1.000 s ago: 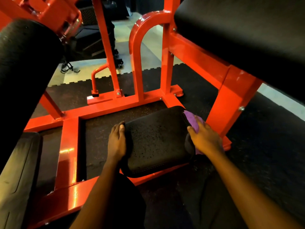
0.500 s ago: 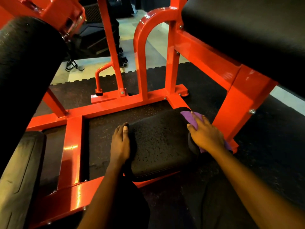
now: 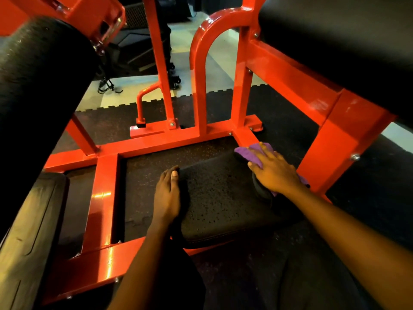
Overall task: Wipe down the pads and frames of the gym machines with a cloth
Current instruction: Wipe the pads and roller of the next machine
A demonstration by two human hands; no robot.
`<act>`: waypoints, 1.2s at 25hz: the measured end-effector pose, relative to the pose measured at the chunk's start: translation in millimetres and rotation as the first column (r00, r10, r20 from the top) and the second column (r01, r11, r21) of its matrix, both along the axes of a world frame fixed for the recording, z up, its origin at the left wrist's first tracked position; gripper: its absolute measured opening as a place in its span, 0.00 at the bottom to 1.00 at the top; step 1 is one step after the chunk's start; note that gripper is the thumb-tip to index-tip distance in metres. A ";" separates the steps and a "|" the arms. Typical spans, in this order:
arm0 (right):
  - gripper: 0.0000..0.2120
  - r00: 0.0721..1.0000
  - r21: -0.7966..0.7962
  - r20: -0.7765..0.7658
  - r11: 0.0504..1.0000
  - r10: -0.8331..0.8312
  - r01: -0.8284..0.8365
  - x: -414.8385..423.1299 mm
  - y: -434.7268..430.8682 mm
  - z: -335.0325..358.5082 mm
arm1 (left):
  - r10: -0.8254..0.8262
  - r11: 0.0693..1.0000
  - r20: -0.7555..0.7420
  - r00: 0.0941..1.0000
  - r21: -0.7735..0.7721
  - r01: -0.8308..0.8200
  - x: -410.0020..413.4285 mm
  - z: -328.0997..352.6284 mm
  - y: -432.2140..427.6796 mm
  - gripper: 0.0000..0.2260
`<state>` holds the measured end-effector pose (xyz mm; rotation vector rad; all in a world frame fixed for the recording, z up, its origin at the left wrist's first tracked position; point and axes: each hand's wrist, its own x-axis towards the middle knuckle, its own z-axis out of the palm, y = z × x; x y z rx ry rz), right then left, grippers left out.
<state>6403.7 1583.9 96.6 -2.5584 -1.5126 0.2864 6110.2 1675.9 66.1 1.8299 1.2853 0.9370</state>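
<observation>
A low black knee pad (image 3: pixel 219 198) sits inside the red steel frame (image 3: pixel 102 198) of a gym machine. My left hand (image 3: pixel 166 195) grips the pad's left edge, thumb on top. My right hand (image 3: pixel 271 170) presses a purple cloth (image 3: pixel 250 152) flat against the pad's far right corner; most of the cloth is hidden under the palm, with a bit showing behind the wrist. A large black upper pad (image 3: pixel 339 41) overhangs at the top right.
A thick black foam roller (image 3: pixel 38 90) fills the left side. Another dark pad (image 3: pixel 29 238) lies at the lower left. Red uprights (image 3: pixel 201 70) rise behind the knee pad. Black speckled rubber floor (image 3: pixel 368 198) surrounds the frame, with pale tiles (image 3: pixel 125 95) beyond.
My right hand has slid the purple cloth forward along the pad's right edge toward its far corner. My left hand has kept its hold on the left edge.
</observation>
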 end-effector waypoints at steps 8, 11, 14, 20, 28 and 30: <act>0.27 1.000 0.047 0.024 0.999 0.007 -0.008 -12.6 11.0 3.4 | 0.001 1.000 -0.006 1.000 0.010 -0.001 1.1 1.7 0.5 0.19; 0.27 0.999 -0.025 0.015 0.999 -0.040 0.041 -18.0 -2.7 0.2 | 0.005 1.000 -0.003 1.000 0.007 -0.005 1.1 0.9 1.1 0.18; 0.28 0.993 -0.042 -0.063 0.995 -0.097 0.095 -9.8 33.3 19.6 | 0.001 1.000 0.006 1.000 0.005 -0.001 1.1 1.8 -0.1 0.18; 0.27 0.982 0.007 -0.117 0.988 -0.151 0.152 4.8 22.7 12.8 | -0.014 1.000 0.024 1.000 -0.004 0.014 -0.2 4.7 -1.8 0.17; 0.28 0.940 0.109 -0.107 0.936 -0.325 0.336 -32.9 -90.6 1.1 | -0.031 0.999 0.016 0.999 -0.009 0.031 -0.4 2.8 -0.9 0.19; 0.28 0.956 0.109 0.030 0.952 -0.292 0.287 -68.0 -102.7 -3.5 | -0.026 0.999 0.008 1.000 -0.020 0.026 -0.9 0.7 0.0 0.19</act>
